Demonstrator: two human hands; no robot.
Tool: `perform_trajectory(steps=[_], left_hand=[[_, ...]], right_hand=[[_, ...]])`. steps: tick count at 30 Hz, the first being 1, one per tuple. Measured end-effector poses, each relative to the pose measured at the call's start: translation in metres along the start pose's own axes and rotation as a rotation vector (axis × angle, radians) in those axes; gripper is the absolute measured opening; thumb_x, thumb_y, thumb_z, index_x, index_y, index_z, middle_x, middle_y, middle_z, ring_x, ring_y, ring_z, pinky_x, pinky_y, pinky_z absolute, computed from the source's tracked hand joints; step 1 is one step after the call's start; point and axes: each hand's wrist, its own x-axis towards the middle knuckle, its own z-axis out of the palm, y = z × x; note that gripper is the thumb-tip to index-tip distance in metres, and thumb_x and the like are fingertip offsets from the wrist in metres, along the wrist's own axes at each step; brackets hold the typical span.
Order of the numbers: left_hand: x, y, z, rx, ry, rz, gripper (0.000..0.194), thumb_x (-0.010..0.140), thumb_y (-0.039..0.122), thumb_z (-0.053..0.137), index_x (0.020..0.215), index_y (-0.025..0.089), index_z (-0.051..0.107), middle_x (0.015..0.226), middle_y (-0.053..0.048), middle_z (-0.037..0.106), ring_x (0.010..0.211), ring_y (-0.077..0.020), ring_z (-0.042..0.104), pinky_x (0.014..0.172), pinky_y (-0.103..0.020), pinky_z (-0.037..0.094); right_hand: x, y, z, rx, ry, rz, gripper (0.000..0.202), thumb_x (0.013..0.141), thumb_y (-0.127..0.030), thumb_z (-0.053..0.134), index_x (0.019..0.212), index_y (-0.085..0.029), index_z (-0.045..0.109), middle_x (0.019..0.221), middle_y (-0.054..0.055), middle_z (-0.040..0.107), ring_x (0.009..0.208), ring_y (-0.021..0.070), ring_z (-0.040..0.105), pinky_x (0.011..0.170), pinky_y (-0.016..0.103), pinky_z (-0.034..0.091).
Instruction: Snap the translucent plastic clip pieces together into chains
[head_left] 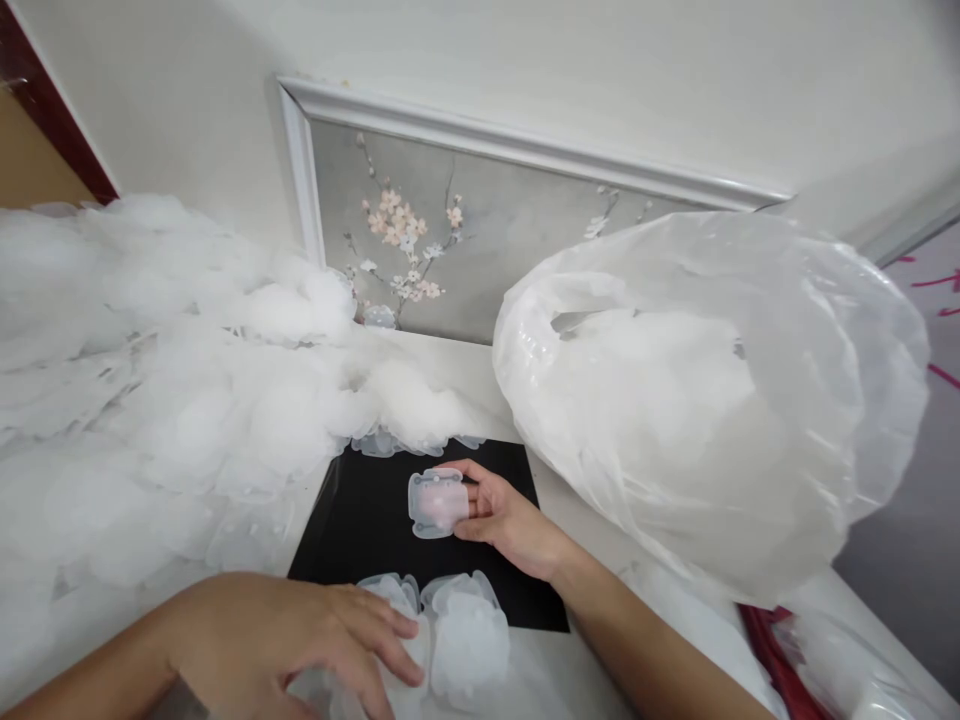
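Observation:
My right hand (510, 522) pinches a small translucent plastic piece (436, 504) by its right edge, above a black sheet (352, 515). The piece has a rounded, notched outline with small studs near its corners; fingers show through it. At the lower left, my left hand (300, 635) rests with fingers spread over a stack of similar translucent pieces (391, 592). Its fingertips touch the stack, and I see no piece gripped between them. Just right of those fingers stands another stack of pieces (471, 635), topped with a whitish one.
A big heap of white fluffy filling and translucent pieces (165, 400) covers the left side. On the right, a large clear plastic bag (810, 400) gapes, with white fluffy filling (660, 370) inside. A framed flower picture (465, 260) stands behind, against the wall.

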Motion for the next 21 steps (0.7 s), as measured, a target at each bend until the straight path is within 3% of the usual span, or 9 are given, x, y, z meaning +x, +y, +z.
perform_trajectory(steps=[3,5,8,10,12,14,16,18,21], left_hand=[[0.002,-0.004,-0.001,-0.037,0.026,0.021,0.044,0.08,0.02,0.069,0.121,0.036,0.07,0.133,-0.001,0.066,0.134,-0.0321,0.05,0.114,-0.042,0.034],[0.005,-0.013,-0.004,-0.082,0.185,-0.013,0.034,0.083,0.026,0.068,0.116,0.031,0.074,0.125,-0.006,0.071,0.12,-0.0319,0.062,0.105,-0.041,0.044],[0.011,-0.031,-0.013,-0.088,0.7,-0.108,0.025,0.089,0.038,0.059,0.104,0.027,0.075,0.107,-0.008,0.075,0.102,-0.0279,0.068,0.094,-0.038,0.051],[0.016,-0.044,-0.024,0.07,1.057,-0.136,0.024,0.087,0.039,0.059,0.099,0.026,0.074,0.106,-0.008,0.072,0.104,-0.0296,0.064,0.098,-0.041,0.048],[0.021,-0.056,-0.035,0.342,1.253,-0.147,0.024,0.084,0.037,0.059,0.1,0.025,0.073,0.117,-0.009,0.067,0.117,-0.0331,0.056,0.107,-0.045,0.04],[0.025,-0.069,-0.046,0.578,1.273,-0.176,0.031,0.083,0.035,0.056,0.109,0.024,0.069,0.131,-0.011,0.06,0.131,-0.0349,0.044,0.114,-0.048,0.03],[0.027,-0.079,-0.053,0.696,1.214,-0.223,0.039,0.084,0.033,0.053,0.12,0.023,0.064,0.142,-0.012,0.053,0.138,-0.0347,0.036,0.116,-0.049,0.024],[0.028,-0.086,-0.056,0.737,1.16,-0.259,0.042,0.085,0.033,0.051,0.125,0.023,0.061,0.146,-0.012,0.051,0.139,-0.0351,0.037,0.115,-0.048,0.024],[0.028,-0.088,-0.055,0.811,1.116,-0.296,0.037,0.087,0.032,0.048,0.119,0.024,0.065,0.136,-0.013,0.059,0.13,-0.0358,0.046,0.11,-0.049,0.03]], right_hand=[[-0.001,-0.002,0.002,-0.027,0.034,-0.011,0.052,0.061,-0.013,0.08,0.109,-0.021,0.062,0.083,-0.003,0.071,0.075,0.0119,0.065,0.074,0.024,0.046],[-0.001,-0.004,0.002,-0.025,0.051,-0.007,0.05,0.06,-0.013,0.081,0.105,-0.021,0.063,0.081,-0.003,0.07,0.072,0.0111,0.064,0.071,0.023,0.045],[-0.001,-0.003,0.002,-0.011,0.072,-0.03,0.051,0.057,-0.015,0.086,0.102,-0.021,0.063,0.081,-0.003,0.07,0.073,0.0117,0.064,0.072,0.024,0.047],[0.0,-0.001,0.002,0.017,0.079,-0.043,0.048,0.058,-0.018,0.088,0.1,-0.02,0.064,0.084,-0.002,0.07,0.076,0.0126,0.065,0.078,0.027,0.048],[0.002,0.001,0.002,0.083,0.081,-0.037,0.043,0.061,-0.022,0.088,0.097,-0.019,0.064,0.088,0.0,0.071,0.082,0.014,0.067,0.086,0.03,0.049],[0.003,0.002,0.001,0.159,0.073,-0.017,0.04,0.064,-0.024,0.086,0.098,-0.019,0.065,0.094,0.002,0.071,0.087,0.0158,0.068,0.091,0.034,0.049],[0.004,0.003,0.0,0.204,0.062,0.002,0.04,0.066,-0.024,0.084,0.101,-0.019,0.065,0.098,0.004,0.072,0.091,0.0178,0.069,0.093,0.037,0.05],[0.004,0.003,-0.001,0.211,0.065,0.009,0.039,0.067,-0.022,0.082,0.102,-0.019,0.064,0.101,0.006,0.072,0.094,0.0196,0.069,0.094,0.039,0.049],[0.004,0.002,-0.001,0.215,0.08,0.017,0.039,0.067,-0.018,0.081,0.101,-0.019,0.064,0.101,0.006,0.073,0.096,0.0205,0.07,0.095,0.04,0.049]])
